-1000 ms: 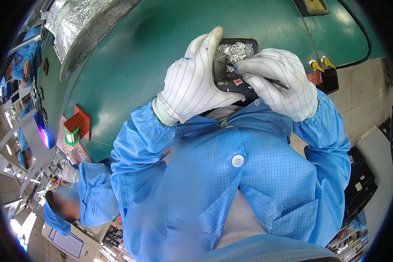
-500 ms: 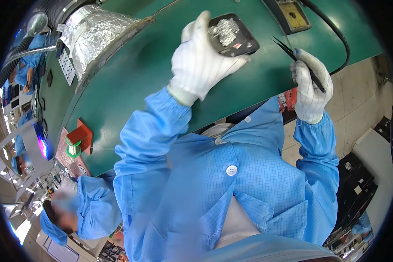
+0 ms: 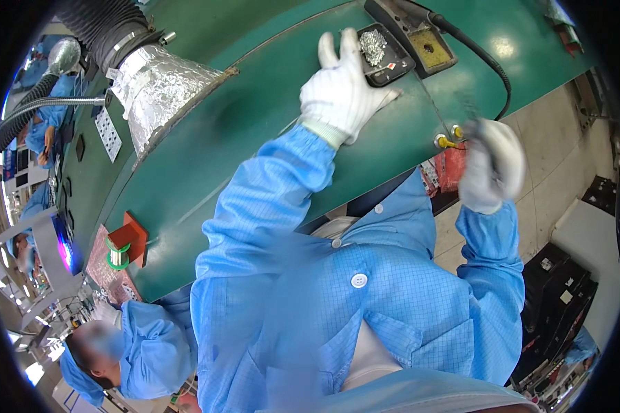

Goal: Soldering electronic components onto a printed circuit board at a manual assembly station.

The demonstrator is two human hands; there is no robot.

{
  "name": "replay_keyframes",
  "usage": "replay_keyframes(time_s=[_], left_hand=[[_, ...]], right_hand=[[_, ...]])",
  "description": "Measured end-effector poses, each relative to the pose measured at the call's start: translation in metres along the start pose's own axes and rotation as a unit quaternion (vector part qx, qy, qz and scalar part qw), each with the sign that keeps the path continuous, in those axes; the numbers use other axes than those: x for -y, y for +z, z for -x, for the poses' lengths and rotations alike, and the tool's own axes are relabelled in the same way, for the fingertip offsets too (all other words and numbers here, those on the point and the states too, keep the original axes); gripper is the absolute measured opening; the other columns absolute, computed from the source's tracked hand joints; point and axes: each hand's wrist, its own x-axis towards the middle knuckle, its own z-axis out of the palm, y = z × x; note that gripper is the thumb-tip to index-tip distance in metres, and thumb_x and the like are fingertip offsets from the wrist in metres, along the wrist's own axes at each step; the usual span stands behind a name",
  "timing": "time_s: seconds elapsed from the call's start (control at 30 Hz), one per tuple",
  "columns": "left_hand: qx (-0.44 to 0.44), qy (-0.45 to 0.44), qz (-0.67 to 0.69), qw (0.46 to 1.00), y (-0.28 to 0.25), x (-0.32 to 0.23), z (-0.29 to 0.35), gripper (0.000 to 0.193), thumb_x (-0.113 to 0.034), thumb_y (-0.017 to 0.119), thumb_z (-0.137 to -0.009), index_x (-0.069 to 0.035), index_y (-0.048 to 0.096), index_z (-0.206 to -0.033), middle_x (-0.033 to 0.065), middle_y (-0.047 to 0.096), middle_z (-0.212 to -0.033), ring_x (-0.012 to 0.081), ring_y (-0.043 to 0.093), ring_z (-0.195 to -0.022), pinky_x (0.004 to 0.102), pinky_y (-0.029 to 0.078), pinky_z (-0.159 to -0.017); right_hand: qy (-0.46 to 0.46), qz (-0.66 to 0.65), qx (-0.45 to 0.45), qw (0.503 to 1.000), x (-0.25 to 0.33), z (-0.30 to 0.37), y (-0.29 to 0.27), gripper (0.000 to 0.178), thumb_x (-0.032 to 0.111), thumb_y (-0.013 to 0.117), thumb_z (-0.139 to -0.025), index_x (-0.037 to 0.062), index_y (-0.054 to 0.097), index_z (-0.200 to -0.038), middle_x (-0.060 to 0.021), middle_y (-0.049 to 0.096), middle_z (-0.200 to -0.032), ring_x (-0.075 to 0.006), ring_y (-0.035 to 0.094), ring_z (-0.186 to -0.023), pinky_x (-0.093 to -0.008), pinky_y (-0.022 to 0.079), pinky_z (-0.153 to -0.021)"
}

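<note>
My left hand (image 3: 334,102), in a white striped glove, is open beside a small black tray (image 3: 391,76) on the green bench. Its fingers are spread along the tray's left side, with the thumb near the front edge. Whether the glove touches the tray I cannot tell. Small silvery pieces (image 3: 373,48) are heaped in the tray, with a few loose bits next to them. My right hand (image 3: 497,165), also gloved, is closed on black tweezers (image 3: 486,143) over the bench's front edge. Hand and tweezers are smeared by motion, so the tips are unclear.
Against the tray's right side stands a holder with a yellow sponge (image 3: 430,49); a black cable (image 3: 489,54) curves past it. Two yellow plugs (image 3: 442,141) sit near the front edge. A foil-wrapped hood (image 3: 165,86) and a solder spool (image 3: 118,256) are leftward. A co-worker (image 3: 148,337) sits at left.
My left hand and the tray have moved right, to the sponge holder, and the fingers have spread off the tray's edge. My right hand has moved down slightly with the tweezers, now blurred.
</note>
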Motion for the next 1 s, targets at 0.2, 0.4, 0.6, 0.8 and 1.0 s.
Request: replay_keyframes(time_s=[0.2, 0.4, 0.6, 0.8, 1.0], left_hand=[[-0.129, 0.110, -0.013, 0.986, -0.012, 0.050, 0.045, 0.082, -0.054, 0.079, -0.069, -0.010, 0.050, -0.132, 0.0128, 0.055, -0.126, 0.0314, 0.069, -0.076, 0.0379, 0.058, -0.062], [-0.152, 0.143, -0.006, 0.978, -0.019, 0.082, 0.069, 0.056, -0.041, 0.078, -0.076, -0.009, 0.058, -0.118, 0.0118, 0.058, -0.117, 0.0285, 0.067, -0.084, 0.0359, 0.056, -0.063], [-0.109, 0.145, -0.003, 0.983, -0.045, 0.112, 0.089, 0.055, -0.046, 0.077, -0.076, -0.012, 0.060, -0.116, 0.0089, 0.058, -0.113, 0.0266, 0.066, -0.081, 0.0354, 0.055, -0.063], [-0.068, 0.164, 0.042, 0.983, -0.060, 0.127, 0.095, 0.033, -0.045, 0.068, -0.085, -0.019, 0.066, -0.106, 0.0068, 0.061, -0.101, 0.0251, 0.065, -0.074, 0.0357, 0.053, -0.062], [-0.066, 0.160, 0.045, 0.984, -0.054, 0.132, 0.095, 0.015, -0.024, 0.068, -0.086, -0.015, 0.069, -0.099, 0.0040, 0.065, -0.094, 0.0222, 0.065, -0.077, 0.0331, 0.052, -0.060]], right_hand=[[0.172, 0.010, -0.164, 0.971, -0.083, -0.049, -0.044, 0.026, 0.011, 0.057, -0.098, -0.0003, 0.063, -0.121, -0.0138, 0.069, -0.107, -0.0243, 0.067, -0.094, -0.0318, 0.055, -0.085], [-0.023, 0.165, 0.232, 0.958, -0.178, -0.049, 0.014, 0.037, 0.004, 0.057, -0.088, 0.0091, 0.063, -0.124, -0.0173, 0.067, -0.112, -0.0357, 0.064, -0.101, -0.0392, 0.052, -0.087], [0.077, 0.164, 0.145, 0.973, -0.179, -0.073, 0.006, 0.038, 0.001, 0.052, -0.092, 0.0106, 0.062, -0.127, -0.0156, 0.068, -0.114, -0.0292, 0.066, -0.104, -0.0351, 0.052, -0.090], [-0.010, 0.129, 0.015, 0.992, -0.103, -0.226, -0.017, 0.034, 0.026, 0.061, -0.090, 0.0081, 0.067, -0.118, -0.0137, 0.071, -0.107, -0.0275, 0.068, -0.100, -0.0358, 0.054, -0.089], [-0.010, 0.237, 0.204, 0.950, -0.065, -0.306, 0.126, 0.030, 0.028, 0.064, -0.085, 0.0061, 0.070, -0.104, -0.0187, 0.070, -0.097, -0.0366, 0.067, -0.089, -0.0422, 0.053, -0.079]])
